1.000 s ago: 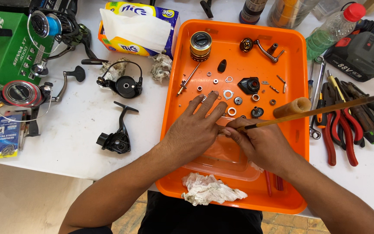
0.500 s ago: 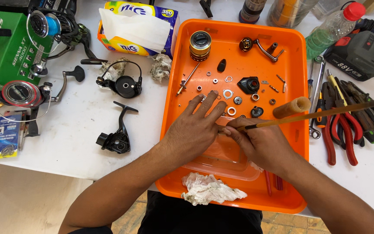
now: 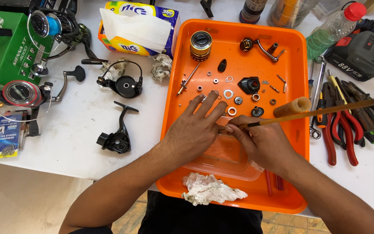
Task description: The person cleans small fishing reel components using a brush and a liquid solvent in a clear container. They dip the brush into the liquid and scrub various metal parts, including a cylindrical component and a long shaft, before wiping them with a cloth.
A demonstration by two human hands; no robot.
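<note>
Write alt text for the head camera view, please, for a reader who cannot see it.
Over an orange tray of small fishing reel parts, the left hand lies flat with fingers spread, while the right hand holds a thin wooden-handled brush beside it. Pliers lie to the right, disassembled reels to the left.

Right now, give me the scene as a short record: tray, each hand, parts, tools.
tray: orange tray on a white table
left hand: left hand flat on the tray floor, fingers spread, holding nothing visible
right hand: right hand pinching a long thin brush, tip by the left fingertips
parts: gold spool, small washers
under hands: clear plastic dish
tools: red-handled pliers right of the tray
</note>
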